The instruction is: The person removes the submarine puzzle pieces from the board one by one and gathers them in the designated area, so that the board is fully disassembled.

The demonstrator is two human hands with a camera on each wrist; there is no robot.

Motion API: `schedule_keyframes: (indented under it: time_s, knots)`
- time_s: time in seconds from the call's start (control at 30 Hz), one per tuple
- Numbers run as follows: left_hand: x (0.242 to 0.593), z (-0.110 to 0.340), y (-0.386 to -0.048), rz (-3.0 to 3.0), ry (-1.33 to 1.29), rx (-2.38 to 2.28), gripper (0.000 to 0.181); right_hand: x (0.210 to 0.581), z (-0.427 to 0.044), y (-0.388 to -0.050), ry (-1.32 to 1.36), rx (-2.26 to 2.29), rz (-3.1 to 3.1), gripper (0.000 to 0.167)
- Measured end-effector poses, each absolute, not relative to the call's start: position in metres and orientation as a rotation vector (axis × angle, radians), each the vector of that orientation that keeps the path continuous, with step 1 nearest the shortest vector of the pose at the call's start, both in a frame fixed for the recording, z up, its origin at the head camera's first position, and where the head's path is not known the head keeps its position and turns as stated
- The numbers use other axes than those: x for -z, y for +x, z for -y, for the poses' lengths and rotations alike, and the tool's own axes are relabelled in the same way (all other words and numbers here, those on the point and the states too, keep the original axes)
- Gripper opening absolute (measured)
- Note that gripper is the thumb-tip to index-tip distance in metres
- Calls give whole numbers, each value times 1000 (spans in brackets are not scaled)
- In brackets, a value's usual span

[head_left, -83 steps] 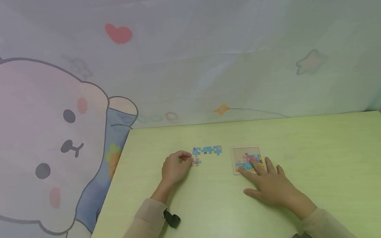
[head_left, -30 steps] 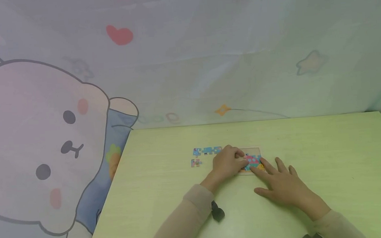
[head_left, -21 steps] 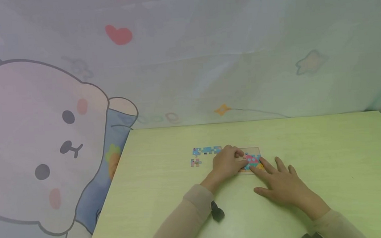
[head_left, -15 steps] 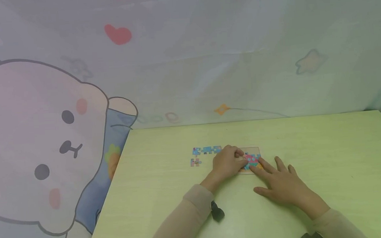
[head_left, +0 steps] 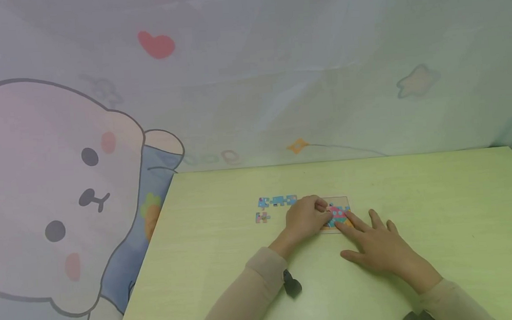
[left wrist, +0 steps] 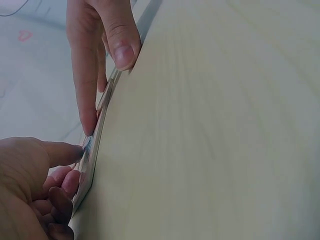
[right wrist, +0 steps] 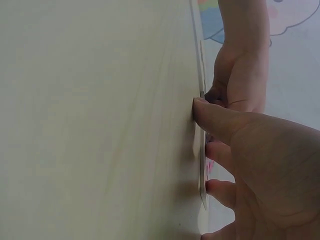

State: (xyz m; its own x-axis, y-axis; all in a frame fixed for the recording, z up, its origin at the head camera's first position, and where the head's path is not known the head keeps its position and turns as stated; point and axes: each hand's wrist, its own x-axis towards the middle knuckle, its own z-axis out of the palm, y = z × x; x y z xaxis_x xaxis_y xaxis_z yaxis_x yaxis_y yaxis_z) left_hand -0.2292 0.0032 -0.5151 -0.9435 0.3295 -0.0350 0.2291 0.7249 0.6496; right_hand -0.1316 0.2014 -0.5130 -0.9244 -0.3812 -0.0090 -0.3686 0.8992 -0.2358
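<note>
A square puzzle board (head_left: 338,201) lies on the table, its upper part bare and a pink and teal picture (head_left: 339,214) in its lower part. Over its left side my left hand (head_left: 304,218) is bent, thumb and index finger pinching a small puzzle piece that they mostly hide. My right hand (head_left: 377,245) spreads its fingers, two fingertips resting on the board's lower right. In the left wrist view the left thumb meets the board (left wrist: 90,165) close to a right fingertip. The right wrist view shows the right thumb (right wrist: 215,116) near the board's edge (right wrist: 202,175).
Left of the board, blue puzzle pieces (head_left: 278,201) lie in a row on the pale green table (head_left: 438,193), with a pinkish piece (head_left: 262,217) below them. Behind the table hangs a printed curtain (head_left: 251,82). Dark wrist devices (head_left: 292,285) sit at both wrists.
Since the earliest frame my left hand has moved right from the loose pieces onto the board. My right hand has shifted slightly right. Over the last second both hands have barely moved.
</note>
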Motion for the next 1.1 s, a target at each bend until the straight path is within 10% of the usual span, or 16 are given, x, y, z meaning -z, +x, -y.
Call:
schedule_keyframes:
  time_s: [1.1]
  knots:
    - [497, 43, -222, -2774, 294, -1345, 12, 512, -201, -130, -615, 369, -3011, 69]
